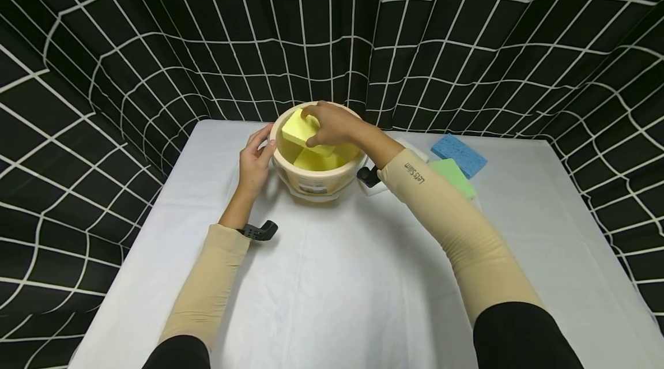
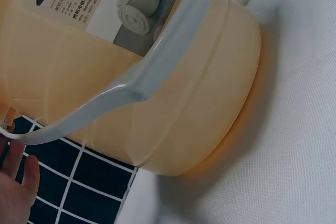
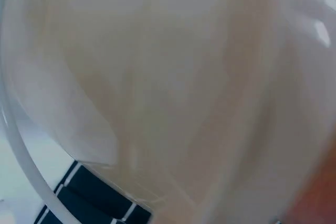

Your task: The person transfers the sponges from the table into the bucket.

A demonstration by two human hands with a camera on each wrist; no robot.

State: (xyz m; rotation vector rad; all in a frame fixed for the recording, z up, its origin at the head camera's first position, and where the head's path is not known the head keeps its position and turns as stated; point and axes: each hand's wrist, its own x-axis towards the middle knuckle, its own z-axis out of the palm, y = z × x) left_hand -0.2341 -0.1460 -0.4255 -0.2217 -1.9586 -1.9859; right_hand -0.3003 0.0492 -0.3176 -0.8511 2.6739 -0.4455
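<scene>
A cream bucket (image 1: 313,176) stands at the table's back, its grey-white handle (image 2: 139,80) hanging against the outer wall. The left hand (image 1: 254,164) touches the bucket's left side near the rim, fingers extended; part of this hand (image 2: 18,192) shows in the left wrist view. Over the bucket's mouth, the right hand (image 1: 334,125) pinches a yellow sponge (image 1: 300,128) between thumb and fingers. Beneath it, more yellow (image 1: 313,161) lies inside, partly hidden by that hand. The bucket's translucent wall (image 3: 173,87) fills most of the right wrist view, hiding the fingertips.
To the bucket's right, a blue sponge (image 1: 459,154) and a green sponge (image 1: 452,177) lie together. White items (image 1: 412,147) are partly covered by the right forearm. A black curtain (image 1: 332,29) with white grid lines stands behind the white-covered table (image 1: 321,277).
</scene>
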